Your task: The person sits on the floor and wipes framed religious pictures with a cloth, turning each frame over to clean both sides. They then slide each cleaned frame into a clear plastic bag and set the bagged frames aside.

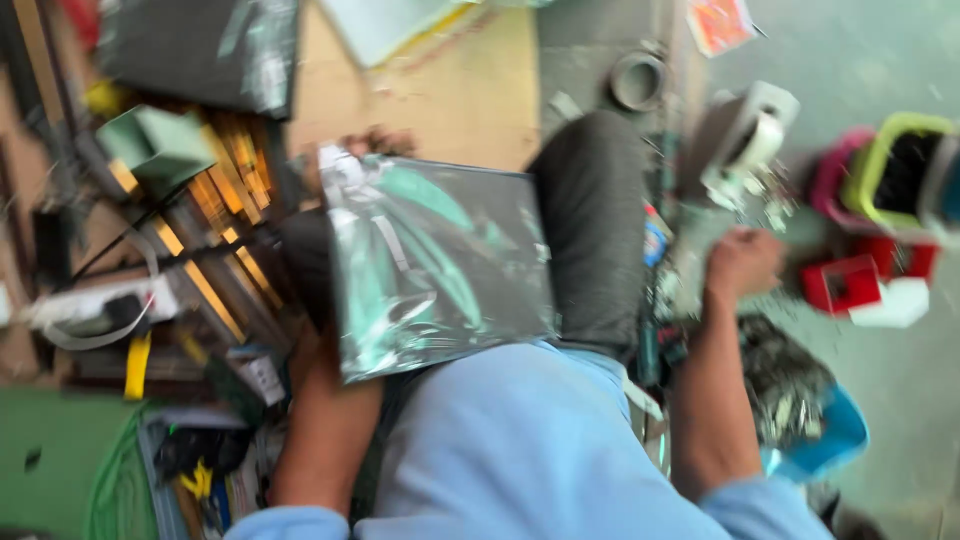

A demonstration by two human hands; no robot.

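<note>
Everything here is placed against the shiny plastic pouch (pixel 435 265), a dark, silvery-green bag lying flat across the person's lap. The picture is blurred throughout.

Nearest, below the pouch, is the light blue shirt (pixel 520 450) of the person. The left forearm runs up under the pouch's left edge, and the left hand (pixel 375 143) shows only as fingertips at the pouch's upper left corner. They seem to curl around that corner, but the blur keeps me from telling how firm the grip is.

To the lower right of the pouch sits a blue tray (pixel 835 440) heaped with small grey metal parts (pixel 790 385). The right forearm rises just beside it.

Right of the pouch, past the dark trouser knee (pixel 590 220), the right hand (pixel 742 262) rests on the grey floor (pixel 900 380) among scattered small bits. Its fingers look bent; whether it holds anything cannot be told.

Further right of the pouch are a red box (pixel 842 283) and a green-rimmed bin (pixel 895 165), close together.

Left of the pouch lies a clutter of yellow-and-black strips (pixel 215 215) and a white cable (pixel 95 310).

Above the pouch, farthest off, a grey tape roll (pixel 638 80) lies beside a tan board (pixel 440 90).
</note>
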